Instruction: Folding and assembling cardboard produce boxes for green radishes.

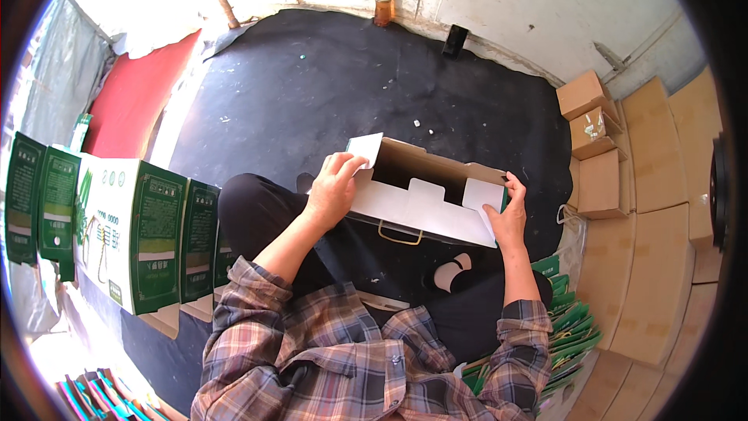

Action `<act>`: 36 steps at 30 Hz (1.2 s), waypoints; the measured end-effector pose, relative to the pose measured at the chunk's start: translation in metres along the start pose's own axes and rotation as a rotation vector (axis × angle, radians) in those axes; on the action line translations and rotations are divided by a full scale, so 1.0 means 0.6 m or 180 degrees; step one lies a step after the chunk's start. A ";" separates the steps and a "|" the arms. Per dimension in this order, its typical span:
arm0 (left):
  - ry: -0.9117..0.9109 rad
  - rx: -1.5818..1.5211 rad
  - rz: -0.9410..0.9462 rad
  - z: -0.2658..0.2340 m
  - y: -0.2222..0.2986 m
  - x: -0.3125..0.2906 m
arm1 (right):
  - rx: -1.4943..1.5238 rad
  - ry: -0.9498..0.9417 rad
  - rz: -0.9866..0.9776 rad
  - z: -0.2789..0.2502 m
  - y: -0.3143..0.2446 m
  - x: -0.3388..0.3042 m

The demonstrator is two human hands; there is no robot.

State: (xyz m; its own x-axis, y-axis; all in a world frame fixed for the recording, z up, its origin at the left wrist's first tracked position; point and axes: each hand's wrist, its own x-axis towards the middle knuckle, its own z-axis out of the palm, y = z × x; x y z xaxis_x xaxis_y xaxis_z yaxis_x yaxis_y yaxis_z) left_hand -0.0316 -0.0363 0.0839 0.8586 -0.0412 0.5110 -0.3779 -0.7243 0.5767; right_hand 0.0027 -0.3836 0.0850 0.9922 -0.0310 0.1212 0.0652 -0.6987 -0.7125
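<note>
Above my crossed legs sits a cardboard carton (405, 204), its top open and its inside brown. White flaps stand out along its near edge and at both ends, and a yellow carry handle (401, 238) hangs on the near side. My left hand (333, 191) grips the left end flap between bent fingers and thumb. At the opposite end, my right hand (509, 217) pinches the right flap, thumb on its white face and fingers behind the edge. The carton's underside is hidden.
Green and white printed cartons (160, 238) stand in a row on my left. Flattened green cartons (573, 335) are stacked by my right hip. Brown boxes (604, 183) line the right wall. A jar (382, 9) and a black object (454, 40) stand at the black mat's (343, 70) far edge.
</note>
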 end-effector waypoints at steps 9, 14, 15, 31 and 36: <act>0.0216 -0.0373 -0.0347 -0.002 -0.003 -0.007 | -0.0728 -0.0190 -0.0692 -0.004 0.001 0.005; -0.0788 0.0806 0.0437 0.001 -0.010 -0.007 | -0.0368 -0.0158 -0.0502 -0.004 -0.016 0.007; -0.1157 0.1089 0.0620 0.002 -0.010 -0.002 | -0.0376 -0.0200 -0.0456 -0.006 -0.017 0.010; -0.1175 0.0277 -0.0896 0.042 -0.024 0.035 | -0.0637 -0.0504 -0.0529 -0.009 0.011 -0.003; -0.1397 0.0189 -0.1155 0.046 -0.006 0.055 | -0.1200 -0.0648 -0.0179 0.006 -0.028 -0.005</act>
State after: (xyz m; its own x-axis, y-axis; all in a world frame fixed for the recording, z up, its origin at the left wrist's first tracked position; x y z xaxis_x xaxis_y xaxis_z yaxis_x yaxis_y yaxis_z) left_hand 0.0078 -0.0541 0.0814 0.9979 -0.0555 -0.0331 -0.0228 -0.7822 0.6226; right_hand -0.0009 -0.3693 0.0942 0.9914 0.1299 -0.0133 0.1137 -0.9087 -0.4017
